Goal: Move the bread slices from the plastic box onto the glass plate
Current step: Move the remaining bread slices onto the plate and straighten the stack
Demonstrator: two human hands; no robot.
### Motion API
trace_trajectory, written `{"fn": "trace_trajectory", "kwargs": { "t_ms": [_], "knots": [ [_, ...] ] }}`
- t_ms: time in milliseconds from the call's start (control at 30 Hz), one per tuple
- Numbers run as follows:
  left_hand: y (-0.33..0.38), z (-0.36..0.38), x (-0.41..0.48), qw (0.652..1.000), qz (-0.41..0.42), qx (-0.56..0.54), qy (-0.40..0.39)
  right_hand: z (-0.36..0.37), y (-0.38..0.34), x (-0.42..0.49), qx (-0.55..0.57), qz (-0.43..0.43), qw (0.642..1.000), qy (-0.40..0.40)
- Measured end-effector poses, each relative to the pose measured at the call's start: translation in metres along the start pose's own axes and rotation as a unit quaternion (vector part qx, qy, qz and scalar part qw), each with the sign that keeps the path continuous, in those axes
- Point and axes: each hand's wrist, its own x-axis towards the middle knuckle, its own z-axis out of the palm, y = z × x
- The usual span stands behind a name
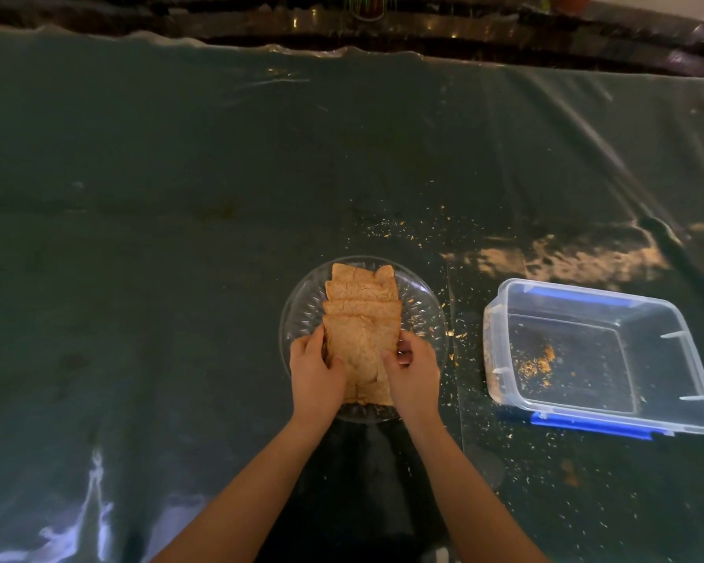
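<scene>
Both bare forearms are reaching in from the near edge, converging over the glass plate (301,319) in the middle of the surface (159,217). On the left side of the nearest bread slices (360,339), the left hand (316,369) is curling its fingers around their edge, gripping them. Opposite it, the right hand (413,369) is pinching the right edge of the same slices, thumb bent in over the top. Between the two hands the near slices are being held on the plate, tilting slightly. Just beyond them, more slices are lying in an overlapping row that is running toward the far rim of the plate.

To the right of the plate, and apart from it, the clear plastic box (667,359) is sitting open with blue clips on its near and far sides; only crumbs (539,361) are lying on its bottom. More crumbs are scattering across the dark, shiny sheet covering the surface, around the plate and box and farther out. At the far edge the sheet is ending in a wavy line against a dark ledge.
</scene>
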Motion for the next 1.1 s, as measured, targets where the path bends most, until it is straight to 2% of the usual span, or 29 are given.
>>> {"fn": "trace_trajectory", "kwargs": {
  "t_ms": [167, 400, 633, 800, 967, 1100],
  "knots": [
    [-0.001, -0.001, -0.004, 1.0, -0.001, -0.003, -0.014, -0.002, 0.004, -0.002, -0.008, -0.002, 1.0, 0.006],
    [-0.002, -0.004, -0.006, 0.998, 0.013, 0.045, -0.032, -0.002, 0.002, -0.011, -0.079, -0.021, 0.997, 0.013],
    [0.001, -0.003, -0.01, 0.996, 0.023, 0.076, -0.047, 0.001, 0.001, -0.017, -0.066, 0.002, 0.997, 0.029],
    [-0.001, -0.002, -0.009, 0.988, 0.03, 0.142, -0.056, -0.001, -0.001, -0.012, -0.116, 0.005, 0.993, -0.006],
    [0.007, -0.005, -0.01, 0.994, 0.006, 0.072, -0.081, -0.005, -0.007, -0.006, -0.118, -0.014, 0.991, -0.062],
    [0.008, -0.002, -0.013, 0.994, -0.007, 0.066, -0.082, -0.01, -0.003, -0.002, -0.099, -0.022, 0.992, -0.069]
  ]
}}
